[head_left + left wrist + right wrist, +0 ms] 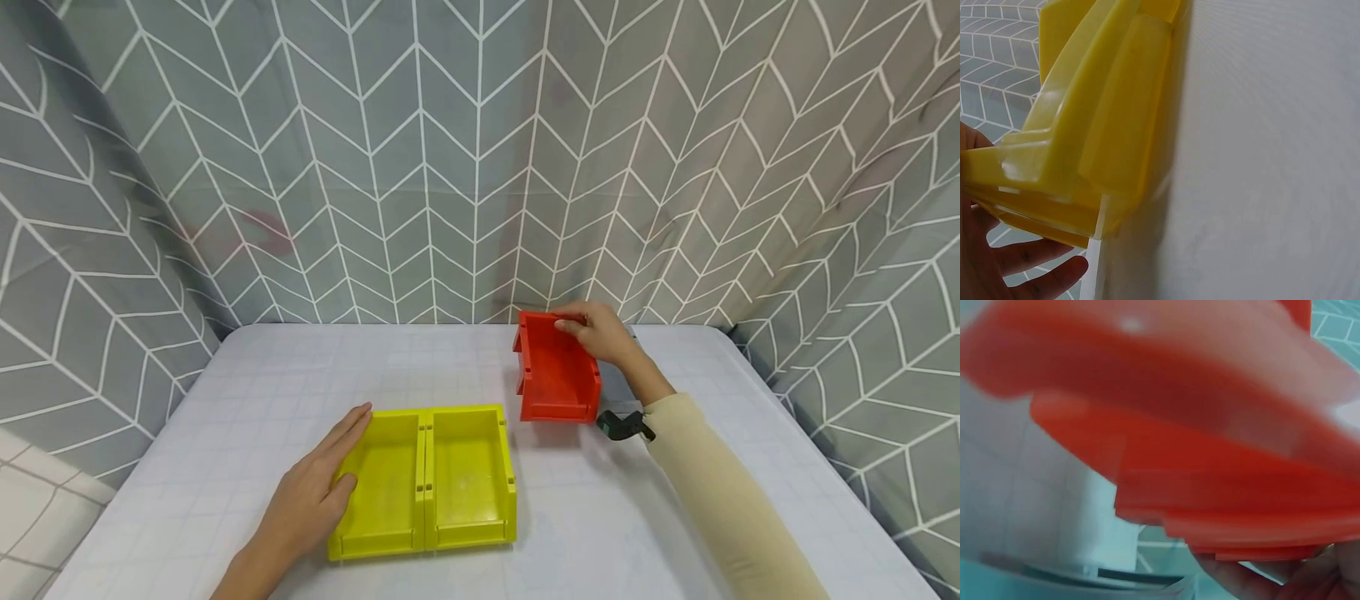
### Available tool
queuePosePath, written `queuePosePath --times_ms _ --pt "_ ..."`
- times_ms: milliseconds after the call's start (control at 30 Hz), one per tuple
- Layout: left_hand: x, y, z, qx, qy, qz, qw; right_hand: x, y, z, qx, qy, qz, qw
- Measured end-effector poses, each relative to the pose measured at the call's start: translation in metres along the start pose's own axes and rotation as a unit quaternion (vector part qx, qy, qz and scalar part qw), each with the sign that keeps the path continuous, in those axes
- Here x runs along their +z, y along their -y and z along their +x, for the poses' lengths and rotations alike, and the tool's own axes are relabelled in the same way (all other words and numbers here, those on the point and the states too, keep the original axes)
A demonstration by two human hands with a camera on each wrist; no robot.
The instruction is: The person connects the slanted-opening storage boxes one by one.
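Note:
My right hand [597,333] grips a red open-front bin [551,417] by its back right rim, fingers over the wall. In the right wrist view the red bin [1210,481] fills much of the picture, tilted, with fingertips [1241,578] under its lower edge. Two yellow bins [423,500] stand side by side on the white table. My left hand [307,500] lies along the left wall of the left one, fingers straight, thumb at the rim. The left wrist view shows spread fingers [1041,256] beside the yellow bin [1072,125].
A grey object [617,387] lies behind the right forearm, partly hidden. A small black piece [626,427] sits by the right wrist. The white table [300,367] ends at a grey curtain [450,167] with white chevron lines, which also hangs on both sides.

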State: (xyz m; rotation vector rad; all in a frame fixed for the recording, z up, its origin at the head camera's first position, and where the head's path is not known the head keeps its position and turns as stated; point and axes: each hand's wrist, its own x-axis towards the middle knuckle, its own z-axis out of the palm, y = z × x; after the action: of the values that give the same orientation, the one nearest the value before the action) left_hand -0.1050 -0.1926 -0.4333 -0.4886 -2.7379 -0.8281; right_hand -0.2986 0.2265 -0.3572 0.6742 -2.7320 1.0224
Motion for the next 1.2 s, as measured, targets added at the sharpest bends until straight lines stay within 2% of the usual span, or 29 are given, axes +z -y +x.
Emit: queuePosePath --times_ms 267,867,1100,1200 --pt "-0.001 0.000 0.000 -0.001 0.003 -0.002 1.0000 -0.002 0.015 -0.011 -0.009 0.011 0.009 0.9999" --pt "0.001 0.003 0.000 0.002 -0.002 -0.002 1.0000 -0.009 0.034 -0.033 0.011 -0.011 0.040 0.9991" --pt "0.000 0.005 0.000 0.003 -0.003 0.001 1.0000 -0.007 0.039 -0.045 0.016 -0.033 0.046 0.9983" --pt "-0.001 0.005 0.001 0.002 0.000 -0.003 1.0000 -0.004 0.040 -0.050 0.012 -0.030 0.053 0.9981"
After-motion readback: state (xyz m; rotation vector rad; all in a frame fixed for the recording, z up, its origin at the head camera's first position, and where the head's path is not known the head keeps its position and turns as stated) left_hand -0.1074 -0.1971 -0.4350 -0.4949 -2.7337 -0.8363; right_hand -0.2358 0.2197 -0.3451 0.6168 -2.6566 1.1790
